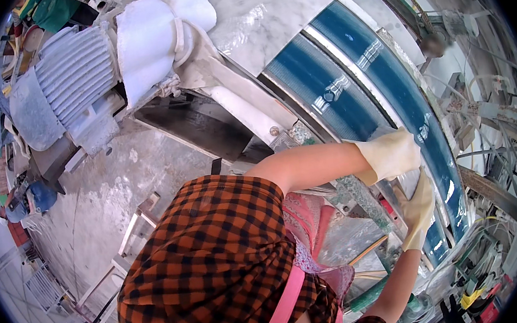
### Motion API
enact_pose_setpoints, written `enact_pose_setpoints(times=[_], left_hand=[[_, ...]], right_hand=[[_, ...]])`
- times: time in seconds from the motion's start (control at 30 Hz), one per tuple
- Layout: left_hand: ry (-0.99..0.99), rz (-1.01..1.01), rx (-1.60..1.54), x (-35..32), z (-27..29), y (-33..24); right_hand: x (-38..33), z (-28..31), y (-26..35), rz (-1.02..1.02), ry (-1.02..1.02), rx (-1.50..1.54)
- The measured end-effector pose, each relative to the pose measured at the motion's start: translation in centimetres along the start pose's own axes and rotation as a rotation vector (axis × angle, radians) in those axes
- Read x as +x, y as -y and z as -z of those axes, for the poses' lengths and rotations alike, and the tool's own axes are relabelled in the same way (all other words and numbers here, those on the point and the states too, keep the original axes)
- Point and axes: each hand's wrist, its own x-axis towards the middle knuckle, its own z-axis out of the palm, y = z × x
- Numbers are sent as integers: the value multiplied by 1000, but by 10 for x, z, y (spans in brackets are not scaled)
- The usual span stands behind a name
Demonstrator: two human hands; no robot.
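Cream rubber gloves cover both of my hands, which are close together over the blue strips at the right. My left hand [393,155] is closed, its fingers mostly hidden, with a crumpled, translucent pale sheet, perhaps plastic, showing beside it. Just nearer, my right hand [419,211] has its thumb and fingers around a pale piece [408,182] that seems part of the same sheet. Under and beside the gloves run an inner blue strip [308,79] and an outer blue strip [356,43], long, shiny and light-edged, with pale printed markings.
A dusty ribbed motor [75,70] stands at the upper left beside a white cover [147,44]. A pale marbled slab [270,20] adjoins the strips' far end. Below the strips are a metal frame and a wooden stick [368,249]. Cables and pipes crowd the right.
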Motion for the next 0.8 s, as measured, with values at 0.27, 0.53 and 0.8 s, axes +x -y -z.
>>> enact_pose_setpoints(times=[0.27,0.53,0.8], left_hand=[[-173,-202,-283,-1,3,21],[-280,539,-367,-20,20,196],[-535,693,412,-38,-28,305]], right_hand=[[0,-4,-7,-5,-6,26],[2,15,18,-58,12,20],[3,21,24,-74,36,61]])
